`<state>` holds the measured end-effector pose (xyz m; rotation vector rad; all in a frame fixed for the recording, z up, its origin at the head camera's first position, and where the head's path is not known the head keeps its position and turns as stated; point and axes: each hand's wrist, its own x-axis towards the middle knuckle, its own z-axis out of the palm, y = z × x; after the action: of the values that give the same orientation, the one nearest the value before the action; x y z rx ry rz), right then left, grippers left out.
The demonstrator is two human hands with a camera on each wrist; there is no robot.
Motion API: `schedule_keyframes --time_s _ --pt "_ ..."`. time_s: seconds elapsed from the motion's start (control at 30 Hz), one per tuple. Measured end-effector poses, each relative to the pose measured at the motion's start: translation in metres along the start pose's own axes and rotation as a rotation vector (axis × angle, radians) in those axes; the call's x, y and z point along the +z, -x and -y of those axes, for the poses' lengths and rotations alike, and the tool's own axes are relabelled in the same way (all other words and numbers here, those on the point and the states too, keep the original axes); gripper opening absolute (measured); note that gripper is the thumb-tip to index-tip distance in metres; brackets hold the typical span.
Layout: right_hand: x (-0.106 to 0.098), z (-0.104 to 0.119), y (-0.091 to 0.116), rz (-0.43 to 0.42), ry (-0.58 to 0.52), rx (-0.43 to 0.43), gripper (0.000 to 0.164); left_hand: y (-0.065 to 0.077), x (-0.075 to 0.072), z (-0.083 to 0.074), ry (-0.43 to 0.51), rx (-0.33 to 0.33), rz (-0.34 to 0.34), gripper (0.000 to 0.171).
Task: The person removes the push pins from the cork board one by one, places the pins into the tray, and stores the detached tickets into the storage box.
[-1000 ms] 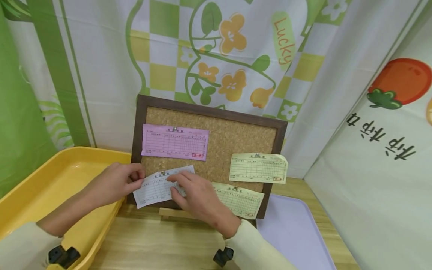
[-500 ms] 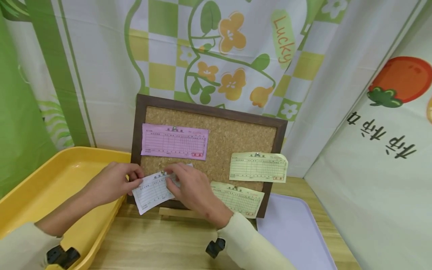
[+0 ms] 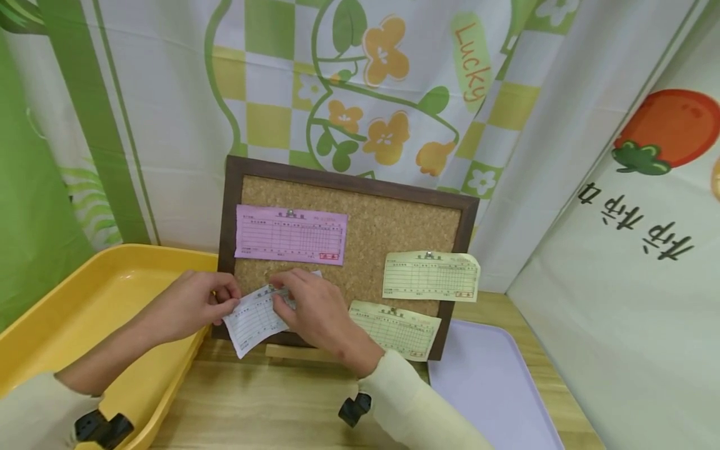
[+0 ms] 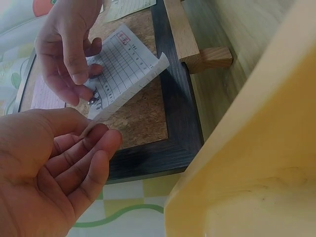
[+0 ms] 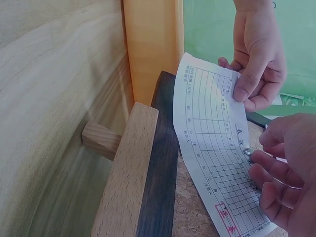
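Observation:
My left hand (image 3: 191, 305) pinches the left edge of a white receipt slip (image 3: 255, 320) at the lower left of the corkboard (image 3: 368, 231). A small shiny pushpin (image 5: 248, 151) sits at the slip's top edge. Over the slip's right part is my right hand (image 3: 323, 312), its fingers bent; in the left wrist view, one fingertip reaches the pin while the thumb stays apart. The slip's lower left corner curls away from the board. Above hangs a pinned purple receipt (image 3: 290, 236). Two yellow-green receipts, an upper one (image 3: 430, 276) and a lower one (image 3: 396, 331), hang on the right.
A wooden stand (image 3: 287, 353) props the board on the wood-grain table (image 3: 242, 406). To the left lies a deep yellow tray (image 3: 129, 275), close to my left forearm. A lilac tray (image 3: 489, 375) lies at the right. Behind the board hangs a printed curtain (image 3: 382, 81).
My right hand has moved left, up to the pin on the white slip. The slip's lower left corner has swung down and outward. My left hand keeps its pinch nearly in place.

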<state>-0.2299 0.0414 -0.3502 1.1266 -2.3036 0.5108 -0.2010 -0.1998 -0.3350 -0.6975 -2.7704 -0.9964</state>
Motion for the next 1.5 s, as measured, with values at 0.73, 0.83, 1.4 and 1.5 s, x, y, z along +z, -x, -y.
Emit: schedule_keyframes --time_s 0.73,0.83,1.4,1.5 --pt "0.013 0.004 -0.004 -0.092 0.235 -0.024 0.012 0.002 0.003 -0.006 0.057 0.002 0.017 0.006" --pt "0.014 0.004 -0.004 -0.111 0.258 -0.038 0.01 0.002 0.004 -0.007 0.062 0.0 0.018 0.006" --pt "0.016 0.002 -0.005 -0.117 0.24 -0.052 0.007 0.003 0.002 -0.008 0.027 0.028 0.025 0.008" --pt "0.017 0.002 -0.005 -0.108 0.233 -0.056 0.007 0.004 0.002 -0.007 0.007 0.033 0.02 0.009"
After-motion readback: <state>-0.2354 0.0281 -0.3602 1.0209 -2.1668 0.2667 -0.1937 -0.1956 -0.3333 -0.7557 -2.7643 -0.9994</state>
